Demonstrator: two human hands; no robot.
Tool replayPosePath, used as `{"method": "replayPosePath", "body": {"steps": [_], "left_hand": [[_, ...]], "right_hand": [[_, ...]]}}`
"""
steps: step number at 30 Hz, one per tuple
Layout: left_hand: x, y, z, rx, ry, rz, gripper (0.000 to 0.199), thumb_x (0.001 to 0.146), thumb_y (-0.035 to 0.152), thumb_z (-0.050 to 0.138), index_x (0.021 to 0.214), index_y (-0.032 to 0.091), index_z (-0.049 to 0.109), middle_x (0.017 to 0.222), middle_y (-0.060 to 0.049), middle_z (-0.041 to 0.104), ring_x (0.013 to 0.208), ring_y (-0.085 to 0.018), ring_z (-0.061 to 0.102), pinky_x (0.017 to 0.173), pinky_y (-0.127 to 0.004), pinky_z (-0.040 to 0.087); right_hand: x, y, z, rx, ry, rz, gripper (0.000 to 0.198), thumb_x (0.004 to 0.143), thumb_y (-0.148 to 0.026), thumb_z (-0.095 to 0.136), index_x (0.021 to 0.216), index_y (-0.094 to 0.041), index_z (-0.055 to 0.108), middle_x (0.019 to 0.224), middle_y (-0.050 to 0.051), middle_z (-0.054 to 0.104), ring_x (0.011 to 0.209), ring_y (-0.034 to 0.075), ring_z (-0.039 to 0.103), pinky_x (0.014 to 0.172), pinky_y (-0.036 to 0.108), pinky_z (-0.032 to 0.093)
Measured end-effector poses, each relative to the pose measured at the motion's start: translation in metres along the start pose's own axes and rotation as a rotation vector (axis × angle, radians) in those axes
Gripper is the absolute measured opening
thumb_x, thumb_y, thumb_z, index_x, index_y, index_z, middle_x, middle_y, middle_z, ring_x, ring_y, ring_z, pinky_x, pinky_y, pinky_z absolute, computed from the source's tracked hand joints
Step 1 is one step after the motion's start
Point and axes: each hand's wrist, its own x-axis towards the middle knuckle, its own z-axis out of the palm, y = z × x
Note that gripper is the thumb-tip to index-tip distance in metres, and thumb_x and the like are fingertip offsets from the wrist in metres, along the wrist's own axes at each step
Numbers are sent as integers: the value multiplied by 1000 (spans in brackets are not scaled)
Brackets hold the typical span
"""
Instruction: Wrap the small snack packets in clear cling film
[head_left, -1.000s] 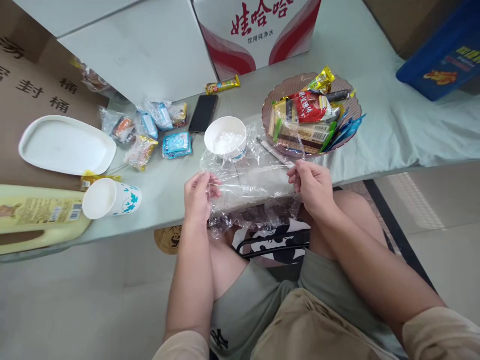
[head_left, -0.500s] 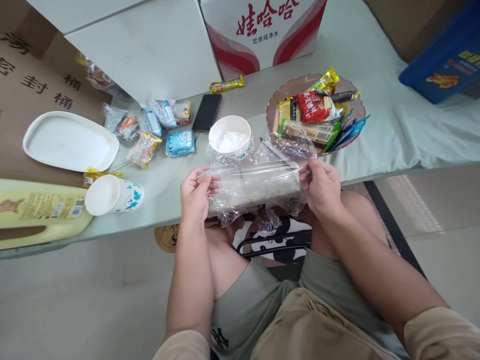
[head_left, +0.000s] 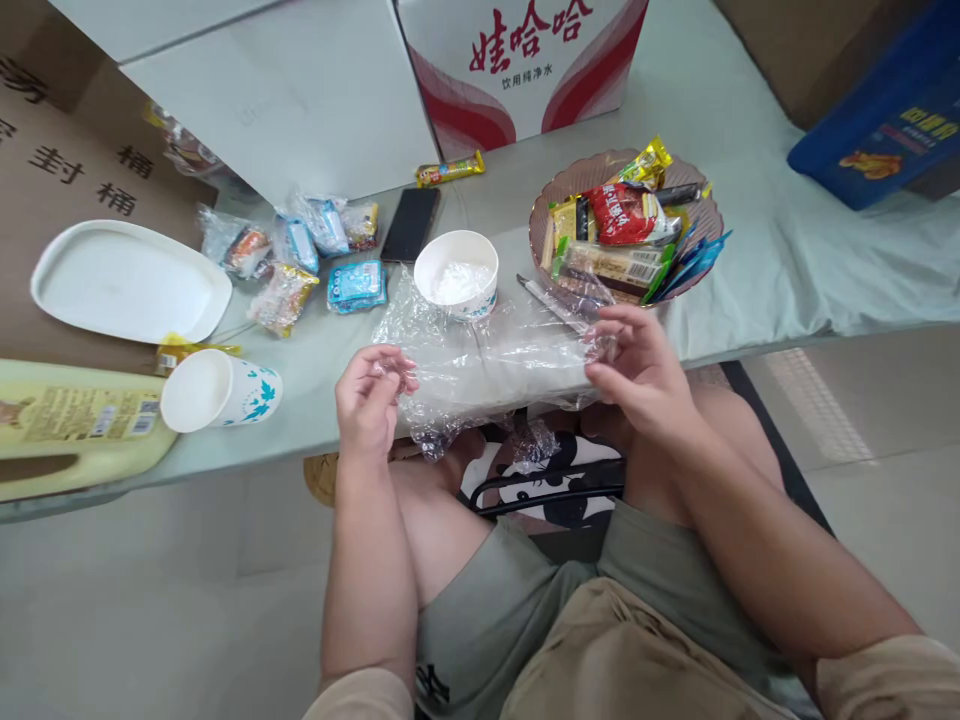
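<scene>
A sheet of clear plastic film (head_left: 487, 365) lies crumpled along the table's front edge, part of it hanging over. My left hand (head_left: 367, 405) pinches its left end between curled fingers and thumb. At the right end, my right hand (head_left: 641, 370) has its thumb and fingers spread apart, the film's edge touching the fingertips. Just behind the film stands a white paper bowl (head_left: 457, 275) with something white and shiny inside. A thin, dark-tipped stick-like item in a clear sleeve (head_left: 551, 303) lies between the bowl and my right hand.
A scalloped bowl of packaged snacks (head_left: 544, 215) stands at the right. Leftward are a phone (head_left: 410, 225), wrapped snacks (head_left: 356, 286), a tipped paper cup (head_left: 225, 390), a white tray (head_left: 127, 325) and a yellow jug (head_left: 90, 415). Boxes (head_left: 525, 100) line the back.
My right hand has loosened from a closed pinch, its thumb and fingers spreading. My left hand has moved a little left with the film, which now reaches farther left and lies flatter.
</scene>
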Motion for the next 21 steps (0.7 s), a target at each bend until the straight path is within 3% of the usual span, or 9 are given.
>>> {"method": "replayPosePath", "body": {"steps": [3,6,10,13,15,18,21], "left_hand": [[-3,-3,-7,123,-103,12,46,59,20,82,102,22,69,88,-3,70,67,-10,61,61,-20,51],[-3,-7,-11,305,-143,13,51,60,18,82,109,21,69,91,-2,67,71,-11,60,65,-23,52],[0,-13,-15,575,-182,90,26,72,25,75,98,21,76,73,1,58,67,-12,56,65,-24,49],[1,-14,-16,676,-186,187,14,79,29,70,86,22,79,78,-1,58,68,-13,56,66,-26,49],[1,-15,-17,702,-145,241,12,78,32,72,82,23,80,87,-3,57,74,-14,57,73,-29,52],[1,-15,-18,651,-62,318,10,72,35,81,72,25,79,101,-6,53,99,-20,59,94,-35,52],[-1,-11,-20,373,-107,308,21,68,38,86,60,24,73,110,-7,58,119,-24,57,103,-37,51]], "right_hand": [[-2,2,-4,-238,-165,-99,47,82,-29,69,128,-31,57,104,3,62,79,16,61,78,34,55],[-2,8,-8,-506,-146,-149,33,86,-22,62,118,-27,68,86,3,58,76,17,59,79,36,53],[-2,12,-12,-674,-9,-181,16,88,-23,61,96,-25,76,81,3,53,69,17,54,71,35,51],[-3,9,-12,-710,74,-259,13,87,-23,63,89,-27,75,90,6,54,83,21,57,74,38,52],[-5,3,-11,-730,129,-314,12,84,-22,65,87,-28,75,104,8,53,96,25,57,79,42,52],[-7,-6,-11,-755,185,-371,11,80,-20,65,83,-27,73,123,10,51,114,31,54,89,48,50],[-8,-11,-12,-725,157,-416,7,78,-21,62,76,-25,67,129,8,56,126,35,52,103,55,44]]}}
